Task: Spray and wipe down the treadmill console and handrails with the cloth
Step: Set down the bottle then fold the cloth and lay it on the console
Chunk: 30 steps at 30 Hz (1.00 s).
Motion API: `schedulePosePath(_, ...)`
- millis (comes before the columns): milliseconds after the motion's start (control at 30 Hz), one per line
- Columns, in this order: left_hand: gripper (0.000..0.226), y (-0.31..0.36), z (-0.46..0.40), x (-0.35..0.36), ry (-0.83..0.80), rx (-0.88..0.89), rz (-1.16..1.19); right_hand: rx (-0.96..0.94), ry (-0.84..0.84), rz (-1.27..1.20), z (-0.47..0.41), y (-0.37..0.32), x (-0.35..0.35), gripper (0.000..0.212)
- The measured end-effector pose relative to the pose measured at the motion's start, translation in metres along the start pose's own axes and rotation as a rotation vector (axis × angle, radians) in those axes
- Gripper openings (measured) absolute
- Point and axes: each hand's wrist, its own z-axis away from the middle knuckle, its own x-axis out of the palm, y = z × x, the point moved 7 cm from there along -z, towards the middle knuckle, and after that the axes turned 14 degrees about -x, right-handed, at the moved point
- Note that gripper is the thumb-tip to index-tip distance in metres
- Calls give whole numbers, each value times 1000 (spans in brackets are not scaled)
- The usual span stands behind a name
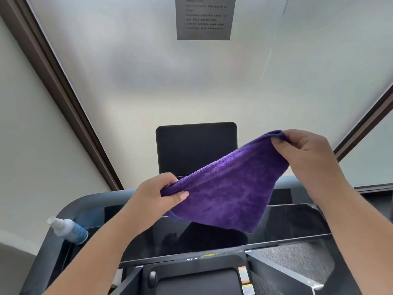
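- Cloth point(229, 188) stretched in mid-air, slanting from low left up to high right.
- Left hand point(157, 196) pinching its lower corner, right hand point(306, 152) pinching the upper.
- Console point(287, 222) directly beneath; spray bottle point(68, 229) resting far left, nearer the left hand.

No text could be read. A grey notice point(203, 18) fixed to the frosted glass pane point(148, 71) carried several lines of dark print, too blurred to make out. Small orange and white stickers point(244, 279) on the treadmill frame point(287, 271) and a yellow mark point(209, 255) on its crossbar were likewise too small to decipher.
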Motion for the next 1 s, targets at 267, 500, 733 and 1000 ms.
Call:
schedulePosePath(267,12,53,12,-59,-286,5,252,172,12,-271,-2,10,-22,17)
schedulePosePath(500,19,-8,-61,-18,117,-111,-67,543,-37,-202,-9,131,51,16)
schedulePosePath(733,4,-103,3,66,349,-379,-90,620,-125,301,98,198,80,32)
schedulePosePath(1000,48,-123,36,114,291,-563,-99,229,-588,282,163,129,179,11)
